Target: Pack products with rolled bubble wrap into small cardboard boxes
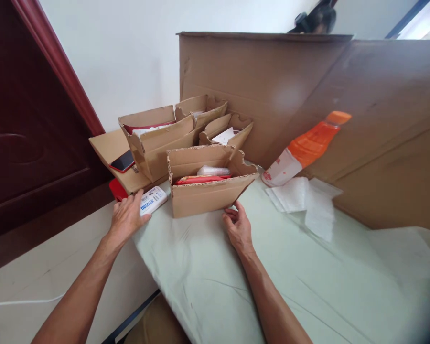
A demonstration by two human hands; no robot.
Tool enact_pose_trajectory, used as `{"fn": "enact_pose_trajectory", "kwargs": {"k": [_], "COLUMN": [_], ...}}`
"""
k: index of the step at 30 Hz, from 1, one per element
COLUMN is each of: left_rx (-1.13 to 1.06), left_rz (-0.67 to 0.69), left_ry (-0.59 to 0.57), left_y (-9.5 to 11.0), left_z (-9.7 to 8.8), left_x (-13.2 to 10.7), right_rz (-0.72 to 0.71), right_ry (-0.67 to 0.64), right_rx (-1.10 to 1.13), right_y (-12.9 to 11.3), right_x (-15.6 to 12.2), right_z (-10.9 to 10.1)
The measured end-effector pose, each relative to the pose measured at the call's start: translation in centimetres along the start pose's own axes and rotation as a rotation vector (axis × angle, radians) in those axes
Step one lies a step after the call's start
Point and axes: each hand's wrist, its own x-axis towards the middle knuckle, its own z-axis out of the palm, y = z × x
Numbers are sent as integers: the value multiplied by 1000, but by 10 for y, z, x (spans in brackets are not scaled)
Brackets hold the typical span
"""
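My left hand [127,215] is closed over a white, round-cornered case [154,199] with blue lettering, its thumb along the near edge. The case lies at the left edge of the cloth-covered table. At the lower right corner of the front cardboard box [208,203], my right hand [238,227] has its fingers curled against the cardboard. That box is open-topped and stands upright. Inside it are red packets [200,179] and a bubble-wrapped item [213,170]. The fingertips of my right hand are partly hidden by the box corner.
Behind stand more open boxes [168,145], one holding white cards [226,136]. A phone [123,161] rests on cardboard at left, above a red object [117,189]. To the right are an orange-topped bottle [308,148], leaning, and clear plastic wrap [308,200]. Tall cardboard panels [258,81] border the back.
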Motion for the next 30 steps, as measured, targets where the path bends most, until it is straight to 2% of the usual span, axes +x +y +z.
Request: {"fn": "enact_pose_trajectory", "kwargs": {"k": [7, 9, 11, 13, 15, 19, 23, 27, 30], "left_rx": [19, -5, -78, -206, -365, -674, -861, -998, -1008], "left_rz": [72, 103, 151, 204, 244, 211, 170, 149, 127], "left_ry": [3, 64, 183, 292, 335, 296, 247, 294, 353], "left_y": [-15, -18, -17, -9, 3, 34, 56, 70, 76], "left_z": [5, 9, 13, 16, 19, 25, 35, 45, 51], "left_x": [-6, -8, -9, -10, -11, -10, -10, -9, -5], "right_rz": [-77, -82, -78, -66, -47, -3, 9, 17, -4], "right_ry": [-50, -88, -129, -171, -197, -211, -233, -273, -291], "right_rx": [-84, -124, -156, -189, -252, -483, -573, -711, -736], "right_y": [2, 0, -4, -9, -17, -31, -42, -51, -54], "right_x": [1, 2, 5, 11, 18, 32, 40, 47, 54], "right_z": [2, 1, 1, 1, 3, 9, 14, 22, 32]}}
